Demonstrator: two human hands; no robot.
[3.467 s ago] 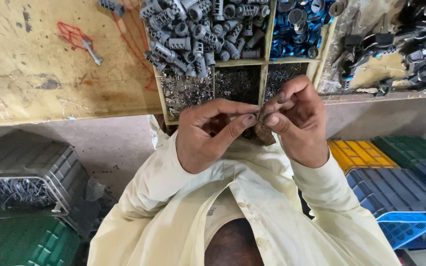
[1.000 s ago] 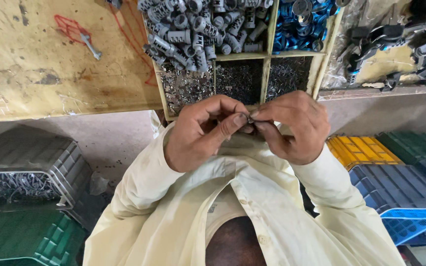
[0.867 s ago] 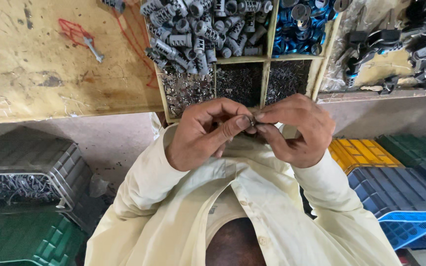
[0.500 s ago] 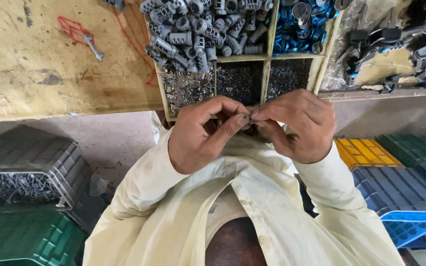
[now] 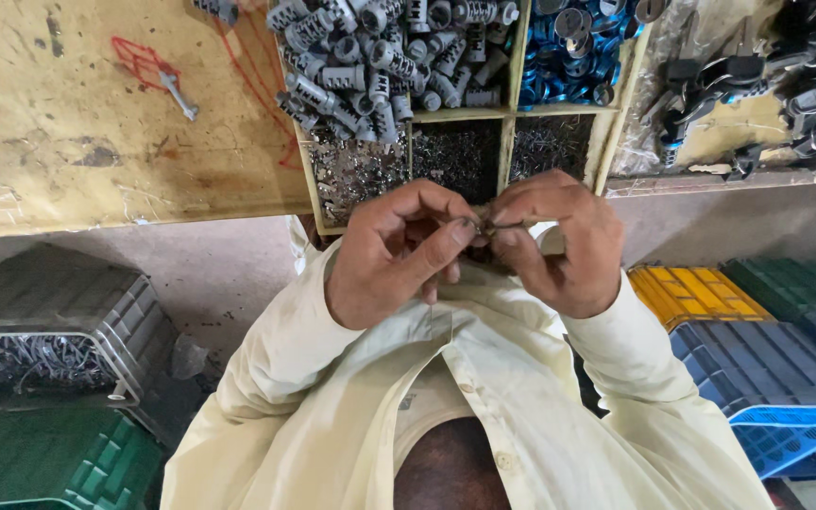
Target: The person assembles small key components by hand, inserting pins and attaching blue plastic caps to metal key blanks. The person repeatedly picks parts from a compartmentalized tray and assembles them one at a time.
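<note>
Left hand (image 5: 384, 255) and right hand (image 5: 559, 246) pinch one small metal part (image 5: 485, 226) between fingers (image 5: 446, 241) below the wooden compartment tray (image 5: 512, 113).

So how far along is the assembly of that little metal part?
Done: nothing finished shows. In hand: left hand and right hand pinch a small metal piece between fingertips. Left: tray compartments stay full of grey cylinders and tiny pins.

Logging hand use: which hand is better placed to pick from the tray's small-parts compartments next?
Probably left: the right hand wraps the small metal part, while the left hand only pinches its end with its fingertips, just below the tray.
</note>
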